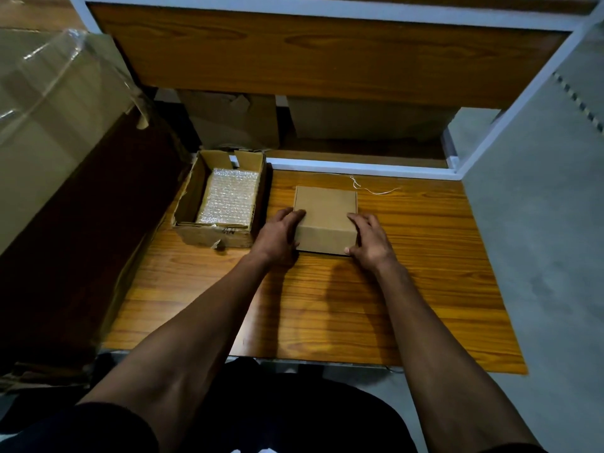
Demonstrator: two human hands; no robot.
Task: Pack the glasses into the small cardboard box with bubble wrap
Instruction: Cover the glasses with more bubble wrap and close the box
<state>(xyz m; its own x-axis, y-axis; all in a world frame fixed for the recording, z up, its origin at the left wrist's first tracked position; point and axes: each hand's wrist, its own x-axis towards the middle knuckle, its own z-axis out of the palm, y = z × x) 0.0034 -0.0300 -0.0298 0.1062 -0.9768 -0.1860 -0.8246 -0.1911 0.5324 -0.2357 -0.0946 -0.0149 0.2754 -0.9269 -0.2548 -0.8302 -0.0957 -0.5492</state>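
A small closed cardboard box sits on the wooden table in the head view. My left hand holds its left side, fingers over the top edge. My right hand holds its right side, thumb at the front lower corner. To the left stands an open, worn cardboard box with a stack of bubble wrap inside. No glasses are visible; the small box's inside is hidden.
A large cardboard box wrapped in clear plastic leans at the left. A shelf with a white frame rises behind the table, with cardboard pieces under it. A loose white string lies behind the small box. Grey floor lies at the right.
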